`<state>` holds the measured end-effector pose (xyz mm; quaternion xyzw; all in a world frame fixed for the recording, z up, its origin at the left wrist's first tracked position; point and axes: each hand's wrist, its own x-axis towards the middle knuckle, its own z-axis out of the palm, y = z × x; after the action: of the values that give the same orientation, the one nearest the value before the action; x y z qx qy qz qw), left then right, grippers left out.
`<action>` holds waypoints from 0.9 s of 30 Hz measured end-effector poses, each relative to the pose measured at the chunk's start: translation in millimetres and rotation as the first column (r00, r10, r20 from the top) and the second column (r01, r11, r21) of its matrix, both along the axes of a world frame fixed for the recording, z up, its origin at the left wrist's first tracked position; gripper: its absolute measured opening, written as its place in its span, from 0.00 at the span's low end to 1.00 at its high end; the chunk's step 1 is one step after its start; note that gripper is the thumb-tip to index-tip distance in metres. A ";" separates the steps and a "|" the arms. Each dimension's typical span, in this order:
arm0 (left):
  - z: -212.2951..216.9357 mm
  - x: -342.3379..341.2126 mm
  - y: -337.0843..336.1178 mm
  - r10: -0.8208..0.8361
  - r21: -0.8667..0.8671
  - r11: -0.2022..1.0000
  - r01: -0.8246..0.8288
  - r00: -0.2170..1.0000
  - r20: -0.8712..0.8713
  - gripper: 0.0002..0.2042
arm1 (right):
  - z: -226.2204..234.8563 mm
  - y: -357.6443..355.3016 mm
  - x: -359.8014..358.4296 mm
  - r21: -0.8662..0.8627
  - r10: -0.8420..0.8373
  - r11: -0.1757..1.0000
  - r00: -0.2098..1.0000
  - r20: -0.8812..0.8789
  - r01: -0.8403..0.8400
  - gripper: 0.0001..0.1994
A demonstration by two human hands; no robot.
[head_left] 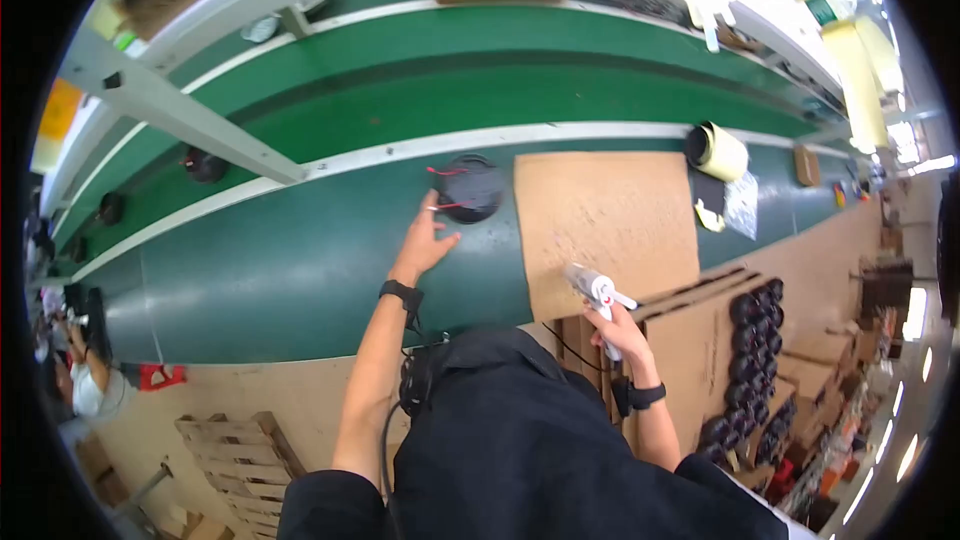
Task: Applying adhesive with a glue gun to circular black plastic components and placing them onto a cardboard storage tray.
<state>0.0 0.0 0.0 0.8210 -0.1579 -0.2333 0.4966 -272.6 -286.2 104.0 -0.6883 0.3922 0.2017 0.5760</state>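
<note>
My left hand reaches out over the green bench top, fingers spread, its fingertips at the near edge of a round black part with red and white wires. My right hand grips a white glue gun, its nozzle pointing up over the near edge of a brown cardboard sheet. Both wrists carry black bands.
A green conveyor belt runs beyond the bench, with other round black parts at the left. A yellowish tape roll stands at the cardboard's far right corner. Cardboard boxes of black parts are on my right, a wooden pallet on my lower left.
</note>
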 end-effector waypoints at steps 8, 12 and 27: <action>-9.1 -8.8 143.7 0.279 0.270 0.928 -0.257 0.959 -0.049 0.16 | -18.0 -23.2 -1.7 -0.068 0.013 0.998 0.999 0.036 -0.010 0.13; -6.0 38.6 287.8 0.543 0.476 0.727 -0.495 0.839 0.043 0.14 | -28.0 -17.5 15.2 -0.104 0.037 0.994 0.999 0.028 -0.033 0.11; 5.0 288.9 320.5 0.251 0.447 0.625 -0.640 0.707 0.661 0.24 | -20.8 12.5 22.7 -0.066 -0.334 0.941 0.942 -0.034 0.331 0.08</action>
<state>288.9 320.5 5.0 0.9818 0.0197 0.1051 0.1571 -250.0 -273.8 83.3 -0.6242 0.5215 0.1054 0.5721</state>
